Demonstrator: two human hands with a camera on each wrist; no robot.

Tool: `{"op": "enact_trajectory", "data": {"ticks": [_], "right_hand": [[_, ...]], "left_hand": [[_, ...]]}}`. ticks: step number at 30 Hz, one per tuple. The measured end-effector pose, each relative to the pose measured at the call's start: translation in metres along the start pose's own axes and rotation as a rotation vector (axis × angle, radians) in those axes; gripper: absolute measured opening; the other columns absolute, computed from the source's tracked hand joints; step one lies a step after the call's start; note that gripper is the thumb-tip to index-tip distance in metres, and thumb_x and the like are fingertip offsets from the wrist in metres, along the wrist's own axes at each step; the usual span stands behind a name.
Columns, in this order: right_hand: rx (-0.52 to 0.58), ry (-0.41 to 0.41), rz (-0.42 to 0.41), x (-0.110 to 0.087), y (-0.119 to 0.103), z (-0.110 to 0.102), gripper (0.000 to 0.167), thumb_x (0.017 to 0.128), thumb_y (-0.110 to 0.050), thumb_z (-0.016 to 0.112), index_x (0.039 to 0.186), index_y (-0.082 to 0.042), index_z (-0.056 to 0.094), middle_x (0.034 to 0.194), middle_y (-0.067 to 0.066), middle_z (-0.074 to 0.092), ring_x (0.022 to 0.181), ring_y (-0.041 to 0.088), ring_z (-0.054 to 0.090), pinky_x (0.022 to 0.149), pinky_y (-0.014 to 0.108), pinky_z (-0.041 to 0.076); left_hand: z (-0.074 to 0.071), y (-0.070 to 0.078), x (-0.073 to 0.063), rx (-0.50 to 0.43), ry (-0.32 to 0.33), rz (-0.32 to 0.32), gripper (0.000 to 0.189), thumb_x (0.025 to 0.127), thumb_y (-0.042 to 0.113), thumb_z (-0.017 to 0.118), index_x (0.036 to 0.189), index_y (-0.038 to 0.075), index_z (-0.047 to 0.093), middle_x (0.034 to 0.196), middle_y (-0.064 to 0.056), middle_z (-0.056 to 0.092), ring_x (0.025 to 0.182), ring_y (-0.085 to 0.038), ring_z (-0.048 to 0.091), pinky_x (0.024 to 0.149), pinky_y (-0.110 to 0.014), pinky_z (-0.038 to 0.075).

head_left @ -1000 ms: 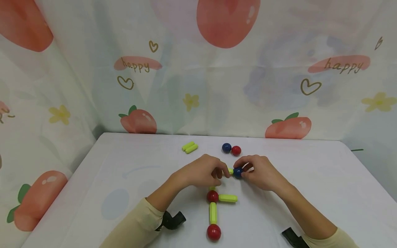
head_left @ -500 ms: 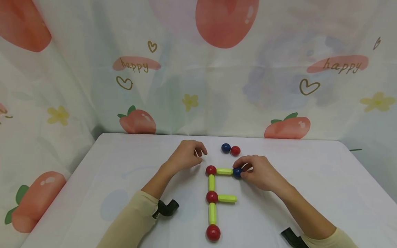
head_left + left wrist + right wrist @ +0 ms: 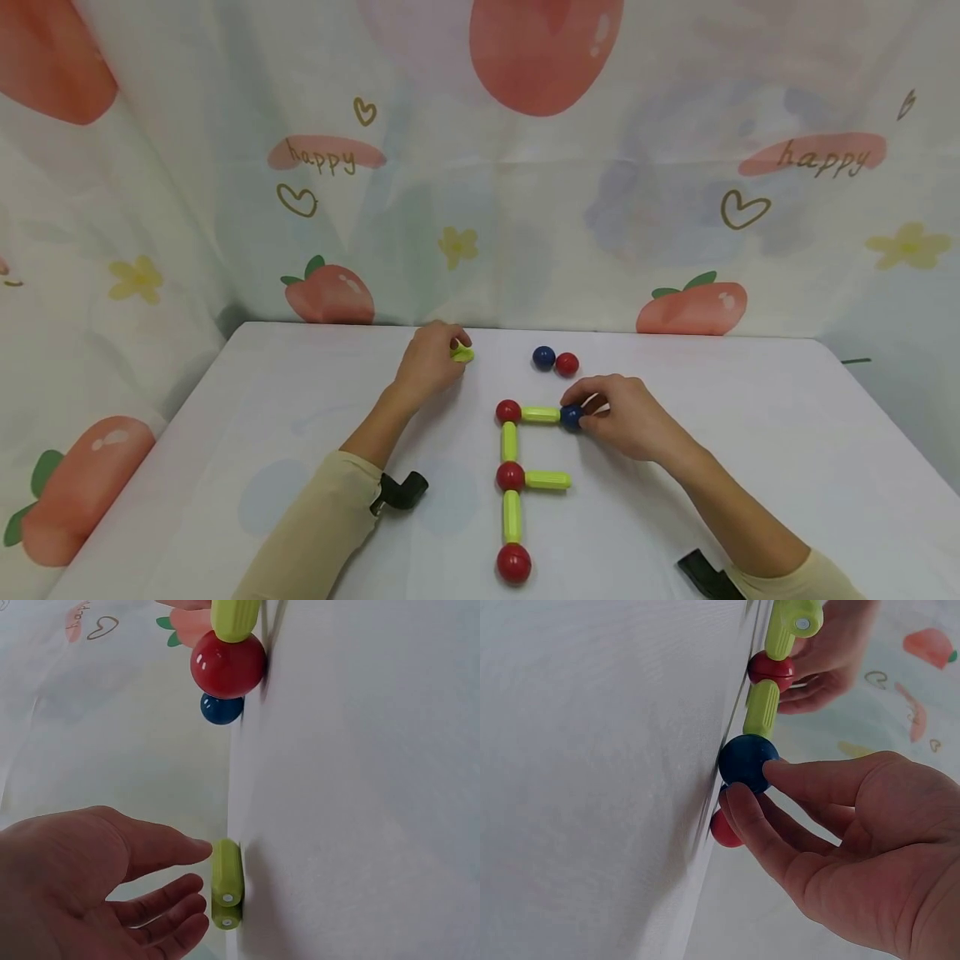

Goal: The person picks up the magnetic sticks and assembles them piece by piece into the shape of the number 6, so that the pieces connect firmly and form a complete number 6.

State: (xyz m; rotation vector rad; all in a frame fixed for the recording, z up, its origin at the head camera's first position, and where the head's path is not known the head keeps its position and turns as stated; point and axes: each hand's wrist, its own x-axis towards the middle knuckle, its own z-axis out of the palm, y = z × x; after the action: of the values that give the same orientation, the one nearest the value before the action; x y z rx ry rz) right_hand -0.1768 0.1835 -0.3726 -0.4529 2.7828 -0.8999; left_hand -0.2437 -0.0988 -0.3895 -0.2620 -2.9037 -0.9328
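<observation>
On the white table a figure is built of yellow-green magnetic sticks and balls. Red balls form its left side, joined by upright sticks. A top stick runs right to a blue ball, which my right hand pinches between thumb and fingers. From the middle red ball another stick points right with a bare end. My left hand is at two loose sticks near the back edge, its thumb tip right beside the upper one and its fingers loosely spread.
Behind the figure, a loose blue ball and a loose red ball lie side by side. A patterned cloth hangs along the table's back edge. Dark wrist-worn devices sit at both sleeves.
My left hand has left the figure's top left corner and moved back and left to the loose sticks, uncovering the corner's red ball. The right hand stays on the blue ball.
</observation>
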Motion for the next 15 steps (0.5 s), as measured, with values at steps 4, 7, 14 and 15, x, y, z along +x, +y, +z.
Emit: {"op": "enact_trajectory", "data": {"ticks": [4, 7, 14, 15], "right_hand": [[0.004, -0.002, 0.005, 0.0001, -0.0005, 0.0, 0.027, 0.091, 0.003, 0.071, 0.113, -0.011, 0.076, 0.109, 0.005, 0.074, 0.1, 0.023, 0.068, 0.086, 0.041, 0.062], [0.006, -0.001, 0.004, -0.0001, -0.0011, -0.0002, 0.027, 0.091, 0.003, 0.071, 0.113, -0.011, 0.076, 0.109, 0.006, 0.074, 0.1, 0.023, 0.068, 0.086, 0.041, 0.062], [0.004, 0.004, -0.001, -0.0004, -0.0024, -0.0007, 0.027, 0.091, 0.003, 0.07, 0.113, -0.011, 0.076, 0.108, 0.005, 0.074, 0.1, 0.023, 0.069, 0.086, 0.041, 0.062], [0.005, 0.005, -0.001, -0.0005, -0.0024, -0.0007, 0.027, 0.091, 0.003, 0.07, 0.113, -0.011, 0.076, 0.108, 0.005, 0.074, 0.1, 0.023, 0.069, 0.086, 0.041, 0.062]], "left_hand": [[0.0002, -0.0007, 0.0016, 0.04, 0.001, -0.005, 0.025, 0.087, -0.001, 0.075, 0.111, 0.006, 0.075, 0.108, -0.013, 0.068, 0.101, -0.027, 0.063, 0.092, -0.039, 0.058], [-0.0004, -0.0011, 0.0024, 0.052, -0.002, -0.008, 0.026, 0.086, -0.003, 0.075, 0.111, 0.005, 0.075, 0.106, -0.012, 0.068, 0.099, -0.027, 0.063, 0.09, -0.04, 0.057], [0.0018, -0.0023, 0.0049, 0.071, 0.001, 0.0, 0.024, 0.087, 0.0, 0.076, 0.109, 0.006, 0.075, 0.103, -0.012, 0.068, 0.096, -0.026, 0.063, 0.086, -0.039, 0.057], [0.0026, -0.0026, 0.0052, 0.077, 0.001, 0.002, 0.023, 0.087, 0.001, 0.076, 0.109, 0.006, 0.075, 0.102, -0.011, 0.068, 0.095, -0.025, 0.063, 0.086, -0.039, 0.057]]}}
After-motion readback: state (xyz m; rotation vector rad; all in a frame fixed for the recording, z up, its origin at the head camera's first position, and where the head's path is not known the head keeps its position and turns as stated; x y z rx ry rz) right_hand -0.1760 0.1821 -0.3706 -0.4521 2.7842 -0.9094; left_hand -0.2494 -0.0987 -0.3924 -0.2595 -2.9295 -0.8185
